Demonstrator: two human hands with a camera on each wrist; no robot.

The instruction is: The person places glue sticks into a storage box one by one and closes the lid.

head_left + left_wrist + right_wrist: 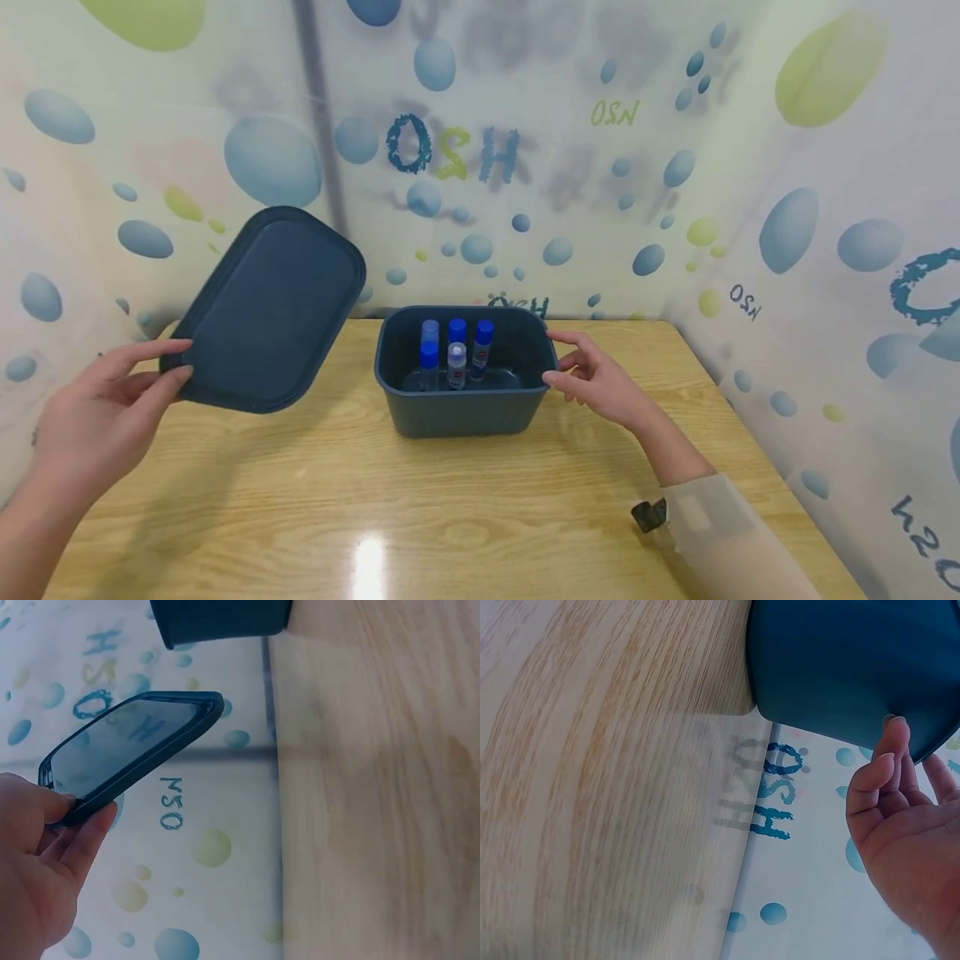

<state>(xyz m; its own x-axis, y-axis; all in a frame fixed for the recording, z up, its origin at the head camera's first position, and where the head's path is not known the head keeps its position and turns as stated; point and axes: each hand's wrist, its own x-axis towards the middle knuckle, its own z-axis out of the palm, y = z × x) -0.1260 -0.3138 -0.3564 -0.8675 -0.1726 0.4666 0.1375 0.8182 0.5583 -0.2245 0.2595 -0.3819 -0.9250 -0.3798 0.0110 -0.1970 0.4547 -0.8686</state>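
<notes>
A dark blue flat lid (273, 312) with rounded corners is held up, tilted, above the left side of the table. My left hand (105, 417) pinches its lower-left corner between thumb and fingers; the left wrist view shows the lid (142, 746) nearly edge-on, with a raised rim. Centred toward the back stands a dark blue plastic bin (465, 414), its top uncovered. Several small clear bottles with blue caps (457, 367) stand inside it. At the bin's right end my right hand (600, 383) has thumb and index finger spread by the rim, the other fingers loosely bent.
The bin stands on a light wood-grain table (450, 517). Behind and to the right hang pale curtains (555, 192) printed with blue and green drops and lettering. A small black clip-like piece (648, 515) sits at the right sleeve.
</notes>
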